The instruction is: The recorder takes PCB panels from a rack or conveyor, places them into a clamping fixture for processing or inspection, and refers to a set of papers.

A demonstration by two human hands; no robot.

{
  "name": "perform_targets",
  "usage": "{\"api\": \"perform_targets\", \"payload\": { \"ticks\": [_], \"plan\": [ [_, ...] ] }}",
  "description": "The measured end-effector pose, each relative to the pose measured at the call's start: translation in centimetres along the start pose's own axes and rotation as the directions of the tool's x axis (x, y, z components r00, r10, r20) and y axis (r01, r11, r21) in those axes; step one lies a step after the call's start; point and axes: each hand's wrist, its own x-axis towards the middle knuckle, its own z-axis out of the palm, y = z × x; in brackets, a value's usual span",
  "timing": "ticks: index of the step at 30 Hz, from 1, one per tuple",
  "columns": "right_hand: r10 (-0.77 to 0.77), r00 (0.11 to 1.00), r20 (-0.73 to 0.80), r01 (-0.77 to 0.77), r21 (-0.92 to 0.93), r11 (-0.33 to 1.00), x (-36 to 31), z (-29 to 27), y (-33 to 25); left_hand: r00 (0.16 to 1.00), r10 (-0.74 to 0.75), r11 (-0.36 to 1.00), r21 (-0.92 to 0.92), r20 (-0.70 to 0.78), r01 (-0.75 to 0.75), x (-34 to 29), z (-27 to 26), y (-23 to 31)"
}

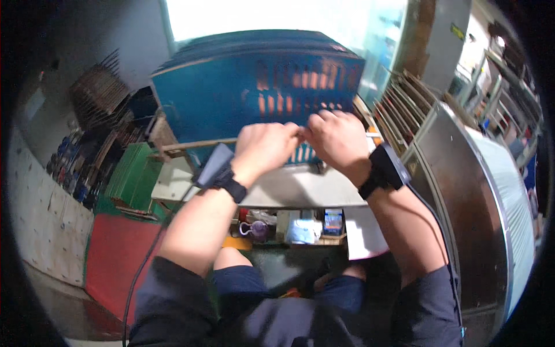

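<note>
Window: bright (pixel 277 14), beyond fingers, behind boards.
Blue boards: upright stack (pixel 202 104), several thick, directly behind fingers; front one has pinkish stripes, can't tell if marks or reflections.
Metal-framed cabinet: (pixel 471 220), well to R of fingers, shiny brownish side panel.
Table: white top (pixel 283 188), below & nearer wearer than fingers.
Green boards: stacked (pixel 130 179), well L of fingers, lower.
Slatted rack: (pixel 404 107), R of fingers, slats tilted.
L hand: (pixel 266 144), in front of front blue board, fingers curled in, narrow; can't tell if pinching anything.
R hand: (pixel 338 139), just beside L, fingers bent, narrow too; grip hidden. Tips of both hands meet or nearly, unclear which; contact w/ board also unclear.
Paper: white sheet (pixel 365 231), below R fingers, near R forearm.
Wrist units: dark boxes on black straps, L (pixel 217 165) & R (pixel 393 166), just behind fingers.
Blue-white pack: (pixel 303 230), under tabletop, below fingers.
Purple cup: (pixel 259 230), L of pack, same shelf.
Blue box: small (pixel 333 221), R of pack.
</note>
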Motion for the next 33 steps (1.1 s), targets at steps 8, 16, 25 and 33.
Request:
{"api": "perform_targets", "payload": {
  "ticks": [8, 16, 25, 33],
  "plan": [
    [0.055, 0.982, 0.179, -0.036, -0.108, 0.993, 1.9, -2.7, -1.5, 0.929, 0.097, 0.948, -0.253, -0.357, -0.196, -1.4, 1.2, -1.8],
    [-0.038, 0.979, 0.201, 0.022, 0.084, 0.996, 5.2, 0.7, -8.8, 0.727, -0.091, 0.813, -0.472, -0.681, -0.34, -12.0, 3.6, -5.6],
    [-0.042, 0.996, 0.074, 0.028, 0.19, 0.981, 7.0, 4.9, -10.1, 0.758, -0.378, 0.788, -0.614, -0.531, -0.037, -20.4, 5.6, -14.7],
    [0.002, 0.974, 0.227, -0.065, 0.27, 0.961, 6.2, 10.2, 3.7, 0.843, -0.323, 0.773, -0.634, -0.431, -0.029, -18.3, 5.4, -18.5]
  ]
}}
